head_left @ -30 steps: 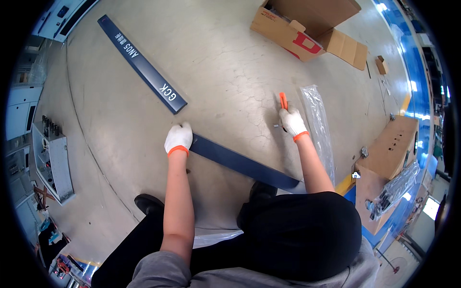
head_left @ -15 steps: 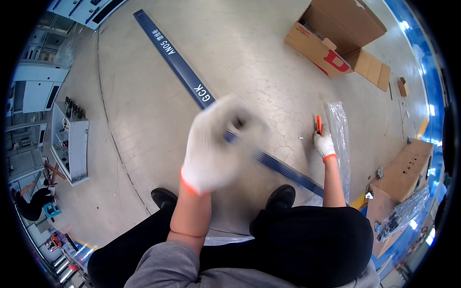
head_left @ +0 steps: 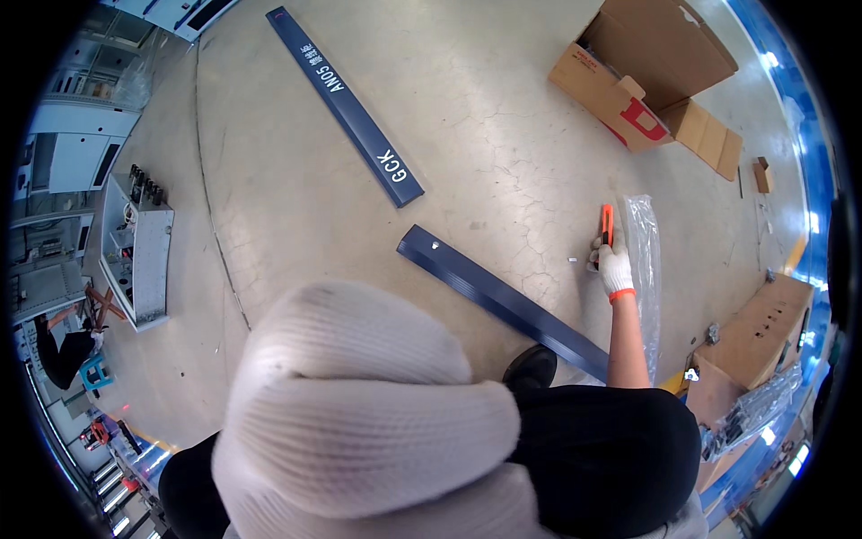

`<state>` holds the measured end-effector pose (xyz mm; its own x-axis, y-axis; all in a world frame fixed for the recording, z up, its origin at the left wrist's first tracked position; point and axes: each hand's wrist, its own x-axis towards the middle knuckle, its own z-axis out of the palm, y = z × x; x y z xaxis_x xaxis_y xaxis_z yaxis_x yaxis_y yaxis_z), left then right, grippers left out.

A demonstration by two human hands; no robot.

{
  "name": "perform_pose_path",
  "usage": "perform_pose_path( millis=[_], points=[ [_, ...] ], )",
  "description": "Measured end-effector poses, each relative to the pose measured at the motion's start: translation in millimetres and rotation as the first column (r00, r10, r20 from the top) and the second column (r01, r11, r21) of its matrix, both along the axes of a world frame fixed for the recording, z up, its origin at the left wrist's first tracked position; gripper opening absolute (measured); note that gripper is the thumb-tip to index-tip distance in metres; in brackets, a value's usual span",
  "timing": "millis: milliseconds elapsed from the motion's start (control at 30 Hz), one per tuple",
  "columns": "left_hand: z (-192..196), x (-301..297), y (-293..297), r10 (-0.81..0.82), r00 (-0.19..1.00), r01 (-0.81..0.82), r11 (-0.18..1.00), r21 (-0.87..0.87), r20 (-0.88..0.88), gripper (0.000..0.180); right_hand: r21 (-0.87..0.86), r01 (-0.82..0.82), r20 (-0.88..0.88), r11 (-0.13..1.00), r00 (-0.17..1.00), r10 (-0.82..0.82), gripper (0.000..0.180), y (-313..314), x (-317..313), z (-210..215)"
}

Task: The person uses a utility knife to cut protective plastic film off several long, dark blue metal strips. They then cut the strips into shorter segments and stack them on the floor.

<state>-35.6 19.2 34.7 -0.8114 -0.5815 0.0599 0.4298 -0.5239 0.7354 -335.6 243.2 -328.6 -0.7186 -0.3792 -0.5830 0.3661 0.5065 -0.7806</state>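
Note:
Large and close in front of me, my left hand (head_left: 359, 413) in a white knitted glove fills the lower middle. Its fingers are bent and pressed together; what they hold, if anything, is hidden. My right hand (head_left: 614, 268), gloved in white with an orange cuff, grips an orange-and-black utility knife (head_left: 608, 225) by my right knee. Beside that hand lies a clear plastic sleeve (head_left: 641, 269). A dark blue metal strip (head_left: 503, 296) runs diagonally across the floor, its near end passing behind my right forearm. Farther off lies a second dark blue strip (head_left: 346, 108) with white lettering.
An open cardboard box (head_left: 611, 99) stands at the far right. Another carton (head_left: 754, 332), with plastic-wrapped parts (head_left: 759, 409), is at the right edge. On the left are an open metal cabinet (head_left: 135, 251) and a crouching person (head_left: 63, 350). My right shoe (head_left: 530, 366) touches the floor near the strip.
My left hand has come up from over the strips toward me, uncovering their adjoining ends. My right hand stays in nearly the same place with the knife. The view has shifted slightly.

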Motion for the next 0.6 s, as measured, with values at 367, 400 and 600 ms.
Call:
perform_pose_path(
  millis=[367, 400, 600],
  points=[
    [-225.7, -64.7, -187.6, 0.595, 0.365, 0.91, -0.067, -0.409, 0.716, 0.053, 0.002, -0.057, -0.145, 0.998, 0.988, 0.056, 0.016, 66.6, -25.1, -69.2],
    [-249.5, -63.6, -204.3, 0.618, 0.268, 0.963, -0.152, -0.222, 0.739, 0.059, -0.071, -0.03, -0.117, 0.997, 0.993, 0.022, 0.017, 73.6, -27.0, -77.5],
    [-338.5, 10.4, -250.5, 0.634, 0.611, 0.791, -0.48, -0.378, 0.473, 0.04, 0.096, -0.15, -0.349, 0.984, 0.921, 0.174, 0.025, 55.4, 5.0, -62.2]
  ],
)
